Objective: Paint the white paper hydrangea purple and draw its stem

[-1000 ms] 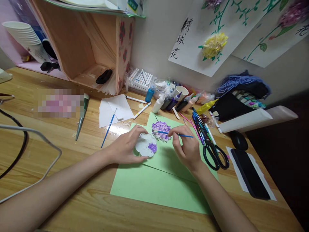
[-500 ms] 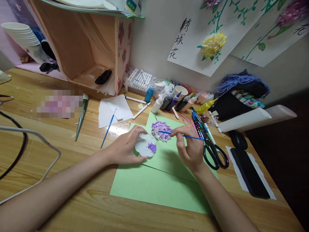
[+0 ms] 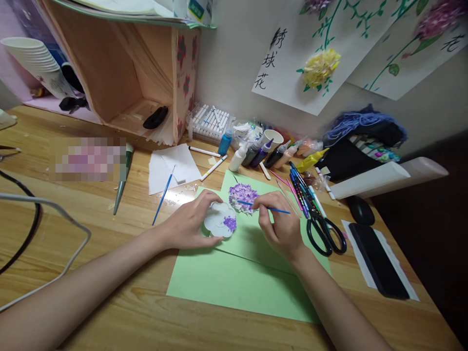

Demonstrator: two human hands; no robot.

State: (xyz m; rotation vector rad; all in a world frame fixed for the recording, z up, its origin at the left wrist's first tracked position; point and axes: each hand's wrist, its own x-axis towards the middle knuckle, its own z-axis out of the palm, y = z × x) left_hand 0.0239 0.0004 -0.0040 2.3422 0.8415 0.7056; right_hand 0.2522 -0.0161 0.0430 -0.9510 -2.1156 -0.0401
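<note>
My right hand point(image 3: 280, 224) pinches a thin blue paintbrush point(image 3: 280, 210). The brush tip lies over a purple and white painted flower cluster point(image 3: 242, 196) on green paper point(image 3: 241, 280). My left hand point(image 3: 190, 223) is curled round a white flower-shaped palette point(image 3: 219, 219) with a blob of purple paint, and holds it on the paper's left edge. Both forearms reach in from the bottom of the view.
Black scissors point(image 3: 325, 234) and coloured pens point(image 3: 303, 190) lie right of the paper. Paint bottles point(image 3: 256, 153), a paper cup and a marker box point(image 3: 210, 119) stand at the back. A second blue brush point(image 3: 163, 194) and white paper lie to the left, and a black phone point(image 3: 376, 263) to the right.
My right hand slid right and back left a little, with the brush tip staying over the purple flower. My left hand and the palette have not moved.
</note>
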